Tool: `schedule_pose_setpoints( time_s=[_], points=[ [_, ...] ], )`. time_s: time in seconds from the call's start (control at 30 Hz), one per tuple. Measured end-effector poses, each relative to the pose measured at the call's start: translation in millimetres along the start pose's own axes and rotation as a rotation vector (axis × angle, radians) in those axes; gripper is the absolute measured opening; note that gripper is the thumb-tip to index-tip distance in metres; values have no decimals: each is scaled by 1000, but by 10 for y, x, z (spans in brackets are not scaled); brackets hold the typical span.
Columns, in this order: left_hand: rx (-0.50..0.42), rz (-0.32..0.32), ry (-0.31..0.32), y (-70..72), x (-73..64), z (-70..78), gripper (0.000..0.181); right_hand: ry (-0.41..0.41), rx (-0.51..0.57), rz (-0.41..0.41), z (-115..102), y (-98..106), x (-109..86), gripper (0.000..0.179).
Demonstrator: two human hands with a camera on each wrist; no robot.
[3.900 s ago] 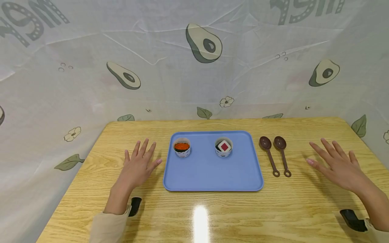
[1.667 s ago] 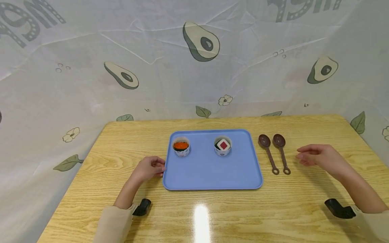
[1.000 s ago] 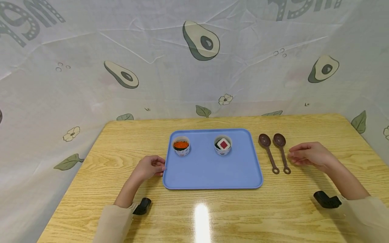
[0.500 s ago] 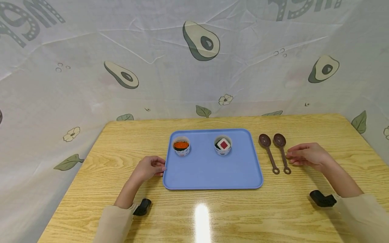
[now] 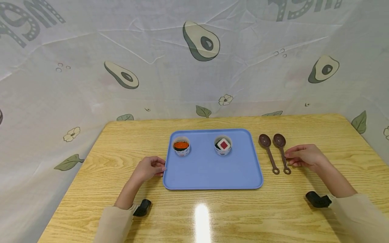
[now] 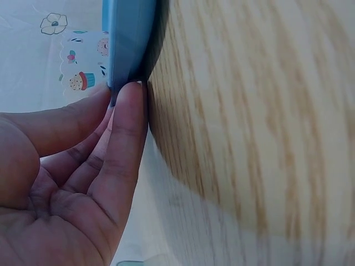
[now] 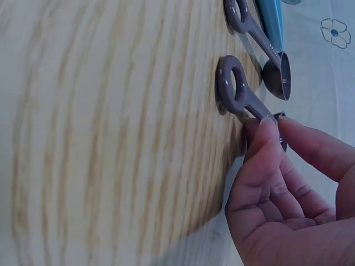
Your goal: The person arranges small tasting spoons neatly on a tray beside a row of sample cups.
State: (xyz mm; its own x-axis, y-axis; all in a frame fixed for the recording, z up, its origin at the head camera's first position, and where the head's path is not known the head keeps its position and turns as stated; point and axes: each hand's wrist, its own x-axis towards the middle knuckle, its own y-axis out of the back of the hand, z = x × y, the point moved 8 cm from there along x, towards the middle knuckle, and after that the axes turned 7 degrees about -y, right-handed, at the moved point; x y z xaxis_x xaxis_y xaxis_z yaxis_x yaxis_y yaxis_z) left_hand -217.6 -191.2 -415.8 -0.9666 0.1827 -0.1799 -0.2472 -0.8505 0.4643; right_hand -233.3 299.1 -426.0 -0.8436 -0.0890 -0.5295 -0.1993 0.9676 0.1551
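At the left rim of a blue tray (image 5: 209, 172), my left hand (image 5: 149, 167) pinches the edge. In the left wrist view, the thumb lies on the upper side of the tray (image 6: 128, 44) and a finger beneath it. My right hand (image 5: 305, 157) has thumb and fingertips on the handle of the right-hand brown measuring spoon (image 5: 280, 140). The right wrist view shows that spoon's ring-ended handle (image 7: 254, 103) pinched between them, with its bowl mostly hidden. A second brown measuring spoon (image 5: 265, 141) lies untouched beside it, nearer the tray.
Two patterned paper cups stand on the tray: a left cup (image 5: 182, 153) with orange-topped sushi (image 5: 181, 145) and a right cup (image 5: 223, 153) with white-and-red sushi (image 5: 224, 144). The wooden table (image 5: 170, 216) meets an avocado-print cloth (image 5: 170, 84) behind.
Both hands began spread above the table. The left came to the tray's rim and stays there. The right moved left and now pinches the right spoon's handle. Tray and spoons look unmoved.
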Motion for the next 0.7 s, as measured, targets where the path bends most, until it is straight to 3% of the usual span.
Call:
schedule_pose_setpoints(
  time_s=[0.7],
  points=[
    [-1, 8, 3, 6, -5, -10, 18, 26, -35, 55, 2, -23, 5, 9]
  ],
)
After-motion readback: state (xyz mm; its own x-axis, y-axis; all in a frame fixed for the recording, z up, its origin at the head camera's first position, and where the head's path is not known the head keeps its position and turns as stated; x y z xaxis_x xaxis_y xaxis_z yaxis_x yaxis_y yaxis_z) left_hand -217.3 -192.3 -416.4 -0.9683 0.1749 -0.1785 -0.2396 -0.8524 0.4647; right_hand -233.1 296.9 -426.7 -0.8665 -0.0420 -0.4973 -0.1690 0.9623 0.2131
